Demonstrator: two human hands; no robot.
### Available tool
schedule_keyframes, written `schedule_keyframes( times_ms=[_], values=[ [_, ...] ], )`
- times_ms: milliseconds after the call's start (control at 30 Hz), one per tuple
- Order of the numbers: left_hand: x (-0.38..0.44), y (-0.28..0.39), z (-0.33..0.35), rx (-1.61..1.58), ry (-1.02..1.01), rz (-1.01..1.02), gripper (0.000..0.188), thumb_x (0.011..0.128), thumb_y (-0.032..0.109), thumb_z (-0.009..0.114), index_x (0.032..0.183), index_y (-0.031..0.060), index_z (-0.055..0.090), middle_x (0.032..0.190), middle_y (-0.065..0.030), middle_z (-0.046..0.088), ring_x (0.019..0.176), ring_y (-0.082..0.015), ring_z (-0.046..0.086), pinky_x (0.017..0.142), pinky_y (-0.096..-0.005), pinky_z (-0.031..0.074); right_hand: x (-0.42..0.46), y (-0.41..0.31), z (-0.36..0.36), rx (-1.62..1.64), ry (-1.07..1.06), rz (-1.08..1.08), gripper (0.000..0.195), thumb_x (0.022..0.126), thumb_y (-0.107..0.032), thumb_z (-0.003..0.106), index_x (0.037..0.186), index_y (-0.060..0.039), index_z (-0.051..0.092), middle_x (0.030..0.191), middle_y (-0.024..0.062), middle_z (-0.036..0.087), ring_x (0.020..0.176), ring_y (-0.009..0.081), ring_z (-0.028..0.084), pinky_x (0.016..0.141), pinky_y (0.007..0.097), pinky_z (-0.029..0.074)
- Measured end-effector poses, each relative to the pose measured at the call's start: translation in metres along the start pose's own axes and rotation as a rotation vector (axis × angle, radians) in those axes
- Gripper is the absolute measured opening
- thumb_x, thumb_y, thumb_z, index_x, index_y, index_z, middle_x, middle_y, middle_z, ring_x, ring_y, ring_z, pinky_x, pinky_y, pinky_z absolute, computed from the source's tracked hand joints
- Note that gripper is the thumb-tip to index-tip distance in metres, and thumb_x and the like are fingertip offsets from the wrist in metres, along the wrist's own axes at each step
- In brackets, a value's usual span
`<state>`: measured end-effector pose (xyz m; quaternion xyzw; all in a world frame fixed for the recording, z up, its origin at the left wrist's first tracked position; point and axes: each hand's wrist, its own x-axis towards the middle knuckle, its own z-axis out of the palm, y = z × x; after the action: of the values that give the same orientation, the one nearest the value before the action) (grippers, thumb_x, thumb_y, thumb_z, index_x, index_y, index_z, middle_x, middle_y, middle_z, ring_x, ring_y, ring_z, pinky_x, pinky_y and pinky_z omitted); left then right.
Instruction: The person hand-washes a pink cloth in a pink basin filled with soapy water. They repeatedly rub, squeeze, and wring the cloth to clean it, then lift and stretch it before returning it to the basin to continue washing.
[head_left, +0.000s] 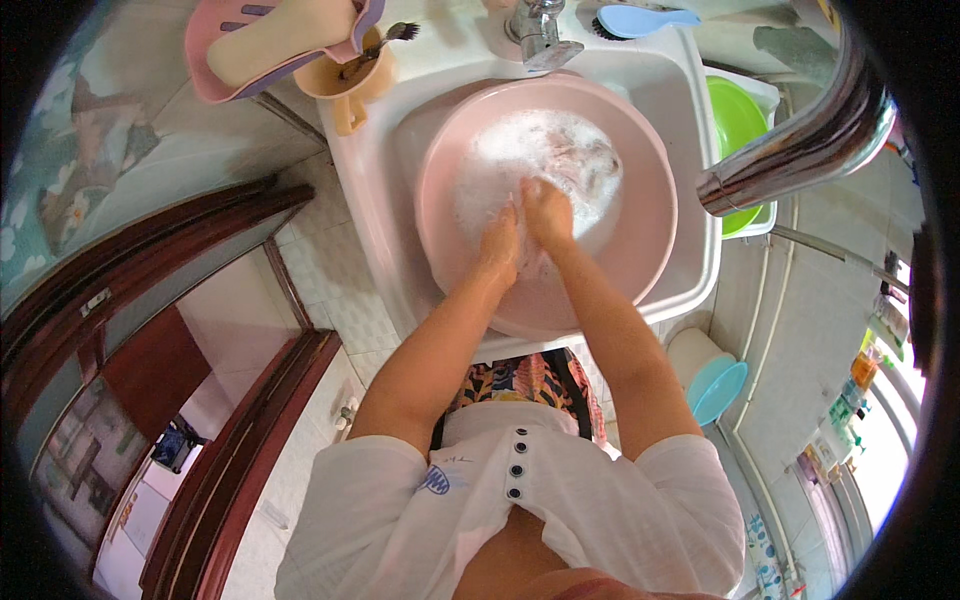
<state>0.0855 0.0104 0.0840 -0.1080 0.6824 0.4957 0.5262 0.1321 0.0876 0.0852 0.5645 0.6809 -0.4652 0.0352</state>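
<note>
A pink plastic basin (649, 247) sits inside the white washbasin (375, 225). White suds (510, 139) float on the water in it. Crumpled wet cloth (581, 161) breaks through the foam on the right. My left hand (500, 240) and my right hand (547, 210) are close together over the near part of the suds, fingers curled in. Wet, pale fabric shows between them, gripped by both. Its lower part is hidden by the hands and foam. Whether it joins the crumpled cloth I cannot tell.
A chrome faucet (538, 30) stands behind the basin. To its right lies a blue-handled brush (645, 21). A yellow mug (349, 82) holding a brush stands at the back left corner, beneath a pink holder (199, 56). A thick metal pipe (802, 150) juts in at right, before a green basin (739, 120).
</note>
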Motion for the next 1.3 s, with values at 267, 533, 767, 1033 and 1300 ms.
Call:
schedule_keyframes(
  times_ms=[267, 533, 767, 1033, 1300],
  values=[
    [0.040, 0.008, -0.020, 0.229, 0.363, 0.154, 0.039, 0.081, 0.017, 0.052, 0.114, -0.0019, 0.042, 0.122, -0.0160, 0.045, 0.110, -0.0274, 0.045, 0.092, -0.0373, 0.037, 0.023, 0.058, 0.044, -0.379, 0.069, -0.780, 0.026, 0.084, -0.021, 0.048, 0.102, -0.0036, 0.057, 0.097, 0.0180, 0.055, 0.089, 0.0330, 0.054, 0.074, 0.0410, 0.045],
    [0.073, -0.027, -0.032, 0.464, 0.414, 0.182, 0.029, 0.079, 0.015, 0.051, 0.104, -0.0008, 0.053, 0.100, -0.0189, 0.058, 0.094, -0.0314, 0.056, 0.081, -0.0379, 0.044, 0.030, 0.043, 0.020, -0.476, 0.003, -0.266, 0.012, 0.080, -0.013, 0.051, 0.088, -0.0071, 0.057, 0.108, 0.0170, 0.051, 0.098, 0.0317, 0.052, 0.074, 0.0430, 0.045],
    [0.071, -0.018, -0.033, 0.416, 0.404, 0.361, 0.031, 0.081, 0.022, 0.049, 0.100, -0.0026, 0.054, 0.096, -0.0212, 0.058, 0.091, -0.0328, 0.056, 0.080, -0.0395, 0.043, 0.039, 0.068, 0.002, -0.324, -0.030, -0.247, 0.034, 0.079, -0.009, 0.048, 0.113, -0.0143, 0.051, 0.106, 0.0154, 0.053, 0.094, 0.0334, 0.053, 0.080, 0.0425, 0.044],
    [0.070, 0.001, -0.046, -0.626, -0.261, -0.295, 0.044, 0.083, 0.040, 0.051, 0.103, 0.0010, 0.054, 0.097, -0.0150, 0.056, 0.088, -0.0276, 0.053, 0.076, -0.0384, 0.043, -0.085, -0.044, 0.010, 0.076, -0.091, -0.589, 0.032, 0.078, -0.014, 0.056, 0.110, -0.0119, 0.053, 0.107, 0.0246, 0.051, 0.090, 0.0407, 0.054, 0.077, 0.0435, 0.044],
    [0.016, 0.017, 0.000, -0.232, 0.015, -0.209, 0.057, 0.086, 0.052, 0.042, 0.113, 0.0025, 0.050, 0.109, -0.0167, 0.050, 0.102, -0.0260, 0.048, 0.082, -0.0391, 0.041, 0.002, 0.016, 0.030, 0.671, -0.040, 0.010, 0.027, 0.086, -0.016, 0.045, 0.107, -0.0007, 0.050, 0.112, 0.0203, 0.051, 0.086, 0.0332, 0.057, 0.079, 0.0401, 0.044]
  ],
)
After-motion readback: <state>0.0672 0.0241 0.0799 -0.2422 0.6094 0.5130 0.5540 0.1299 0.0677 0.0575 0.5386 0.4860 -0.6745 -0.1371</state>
